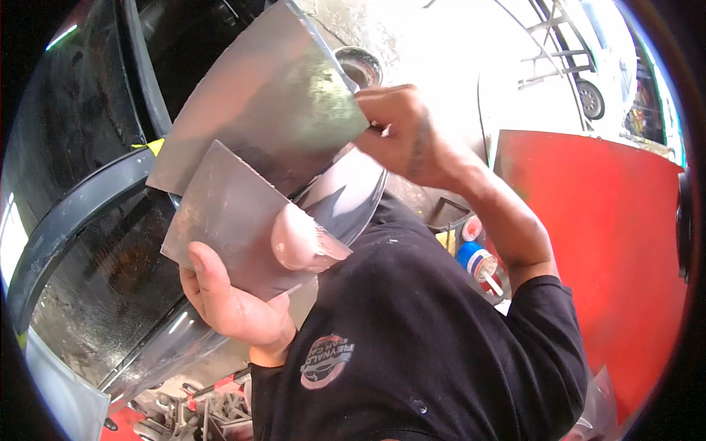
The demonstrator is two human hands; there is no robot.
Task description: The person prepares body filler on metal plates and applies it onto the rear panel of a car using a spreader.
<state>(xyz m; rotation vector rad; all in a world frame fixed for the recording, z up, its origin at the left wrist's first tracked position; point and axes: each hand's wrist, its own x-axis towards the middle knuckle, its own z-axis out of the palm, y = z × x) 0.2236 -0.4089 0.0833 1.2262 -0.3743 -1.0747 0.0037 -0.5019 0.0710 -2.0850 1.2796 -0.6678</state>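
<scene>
One grey board (220, 213) loaded near its right corner

The left hand (235, 309) was closed on its lower edge, in front of a larger panel (243, 88). Tilting could, in my judgement, have let the pink paste (293, 239) slide off that corner. The board's long axis ran upper-left to lower-right. The right hand (401, 128) curled at the panel's right corner; its hold was not discernible.

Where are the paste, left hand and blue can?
Paste (293, 239): head view, middle of the pink blob.
Left hand (234, 303): head view, middle of the hand.
Blue can (471, 256): head view, its blue side.
</scene>
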